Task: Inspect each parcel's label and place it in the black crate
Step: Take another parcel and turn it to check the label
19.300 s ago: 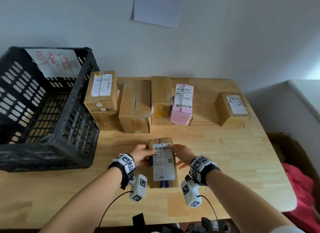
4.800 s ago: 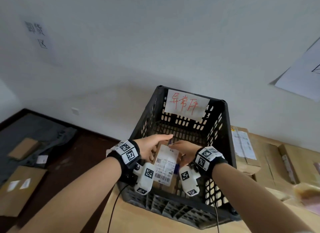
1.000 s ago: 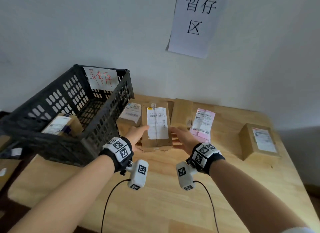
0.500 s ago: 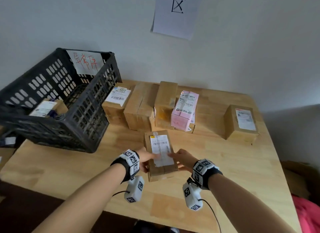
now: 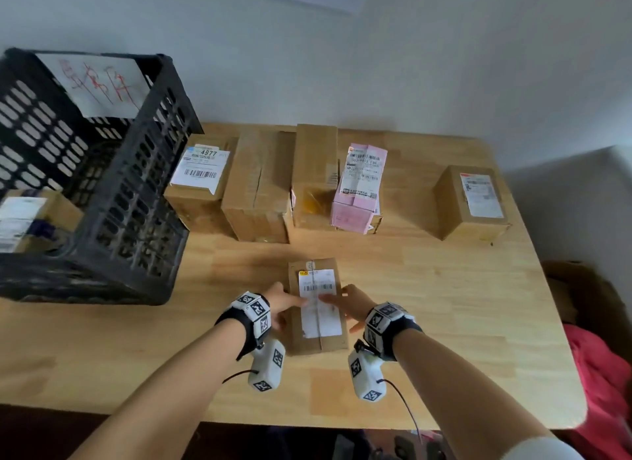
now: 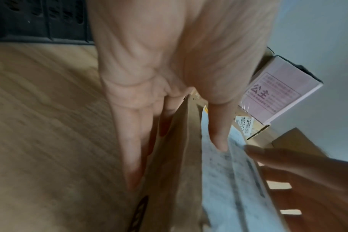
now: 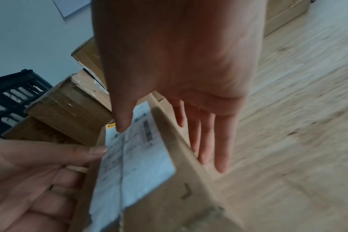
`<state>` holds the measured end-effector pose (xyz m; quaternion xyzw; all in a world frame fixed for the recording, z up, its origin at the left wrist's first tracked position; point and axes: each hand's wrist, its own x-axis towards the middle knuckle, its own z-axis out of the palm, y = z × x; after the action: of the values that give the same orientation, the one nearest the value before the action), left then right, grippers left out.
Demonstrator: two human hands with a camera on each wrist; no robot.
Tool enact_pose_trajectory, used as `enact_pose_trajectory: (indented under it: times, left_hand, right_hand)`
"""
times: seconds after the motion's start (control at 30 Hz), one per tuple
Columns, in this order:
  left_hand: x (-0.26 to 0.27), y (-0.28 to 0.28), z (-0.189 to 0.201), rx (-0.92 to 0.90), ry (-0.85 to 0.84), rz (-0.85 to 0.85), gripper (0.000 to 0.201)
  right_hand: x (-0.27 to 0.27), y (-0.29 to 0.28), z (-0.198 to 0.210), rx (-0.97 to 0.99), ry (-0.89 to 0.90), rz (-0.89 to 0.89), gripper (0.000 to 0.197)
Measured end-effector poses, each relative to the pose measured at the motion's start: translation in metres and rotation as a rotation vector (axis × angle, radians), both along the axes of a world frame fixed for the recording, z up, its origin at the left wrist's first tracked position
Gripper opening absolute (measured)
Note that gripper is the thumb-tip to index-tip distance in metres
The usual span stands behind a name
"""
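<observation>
Flat brown parcel (image 5: pixel 318 309), white barcode label (image 5: pixel 319 304) up; fingers of left hand (image 5: pixel 284 304), right hand (image 5: pixel 352 305) clasp sides.

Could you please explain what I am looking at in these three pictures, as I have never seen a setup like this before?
No machine here: a person works with bare hands and wears three cameras. The wide picture comes from a head camera looking down at a wooden table. The other two come from cameras strapped on each wrist, looking along the fingers.

The left hand and right hand hold a brown parcel by its sides, thumbs on its white label, presumably to read it. The wrist views show the same parcel up close.

At the table's far edge stand more parcels, one of them a pink parcel. On the left sits the black crate, with one parcel in the crate already.
</observation>
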<state>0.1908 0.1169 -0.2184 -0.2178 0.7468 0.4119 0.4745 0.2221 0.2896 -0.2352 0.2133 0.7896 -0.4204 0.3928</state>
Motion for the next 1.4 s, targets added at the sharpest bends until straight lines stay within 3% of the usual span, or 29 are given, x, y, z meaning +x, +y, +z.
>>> enact_pose_trajectory:
  times: [0.1, 0.2, 0.37, 0.73, 0.87, 0.97, 1.03, 1.17, 1.3, 1.4]
  left_hand:
    - [-0.014, -0.001, -0.002, -0.017, 0.041, -0.049, 0.088]
    - [-0.025, -0.007, -0.017, -0.022, 0.078, -0.105, 0.078]
    - [-0.036, -0.015, -0.042, -0.004, 0.063, -0.17, 0.097]
    - [-0.041, -0.017, -0.044, -0.038, 0.103, -0.273, 0.073]
    - [-0.038, -0.019, -0.045, -0.062, 0.1, -0.272, 0.082]
    - [-0.036, -0.018, -0.032, -0.09, 0.075, -0.238, 0.096]
    - [-0.034, -0.015, -0.023, -0.074, 0.063, -0.188, 0.093]
    - [-0.038, -0.015, 0.006, 0.1, 0.019, 0.091, 0.087]
    - [-0.041, -0.022, 0.033, 0.269, 0.052, 0.371, 0.091]
    - [-0.038, -0.024, 0.047, 0.307, 0.12, 0.381, 0.087]
  right_hand:
    - [-0.012, -0.015, -0.001, 0.069, 0.031, 0.04, 0.059]
    - [-0.018, -0.023, -0.003, 0.117, 0.017, 0.013, 0.054]
    - [-0.028, -0.024, -0.01, 0.214, -0.012, 0.028, 0.06]
    - [-0.035, -0.031, -0.013, 0.271, -0.036, 0.047, 0.054]
    - [-0.035, -0.032, -0.008, 0.264, -0.025, 0.077, 0.051]
    - [-0.03, -0.032, -0.003, 0.219, -0.013, 0.067, 0.049]
    - [-0.026, -0.028, 0.003, 0.136, -0.026, 0.016, 0.047]
    - [-0.029, -0.015, 0.016, -0.029, -0.014, -0.078, 0.047]
    - [-0.033, -0.006, 0.035, -0.284, -0.009, -0.337, 0.097]
    - [-0.035, -0.004, 0.048, -0.39, 0.009, -0.427, 0.112]
